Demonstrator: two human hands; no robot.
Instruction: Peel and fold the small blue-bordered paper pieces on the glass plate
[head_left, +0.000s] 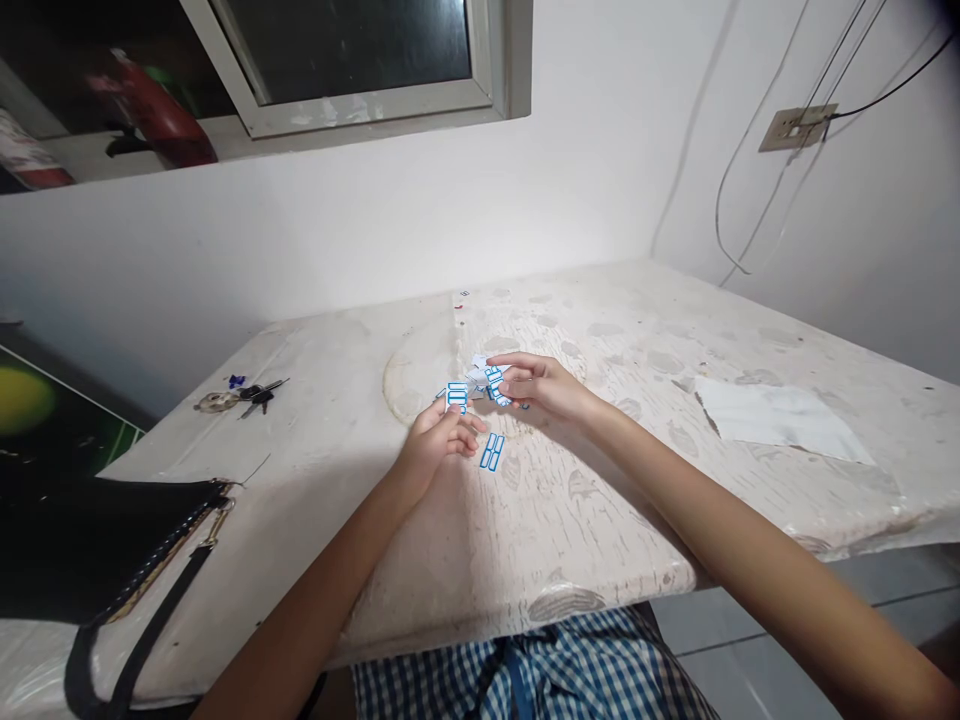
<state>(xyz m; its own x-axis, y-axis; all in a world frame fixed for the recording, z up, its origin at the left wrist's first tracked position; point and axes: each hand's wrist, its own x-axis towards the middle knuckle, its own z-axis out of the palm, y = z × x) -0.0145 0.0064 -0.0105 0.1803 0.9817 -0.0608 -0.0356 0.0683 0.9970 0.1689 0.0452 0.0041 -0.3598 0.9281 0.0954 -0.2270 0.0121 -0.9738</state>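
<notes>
My left hand (pixel 437 438) is closed, pinching a small white piece with blue-outlined bars (pixel 456 396) upright between thumb and fingers. Facing it, my right hand (pixel 541 387) pinches another small white piece with blue outlines (pixel 496 384), its thumb and fingertips at the edge. On the table just below the hands lies a separate blue-outlined piece (pixel 492 452), flat and slightly turned. Behind and between the hands is a small heap of white paper pieces (pixel 477 374), partly covered by the fingers. The exact figures on the pieces are too small to read.
A patterned plastic cover lies over the table (pixel 600 520). At right is a torn white paper sheet (pixel 780 418). Keys (pixel 259 395) and a black bag (pixel 97 545) with its strap rest at left. A wall (pixel 360 230) stands behind, and a red bottle (pixel 165 115) is on the windowsill.
</notes>
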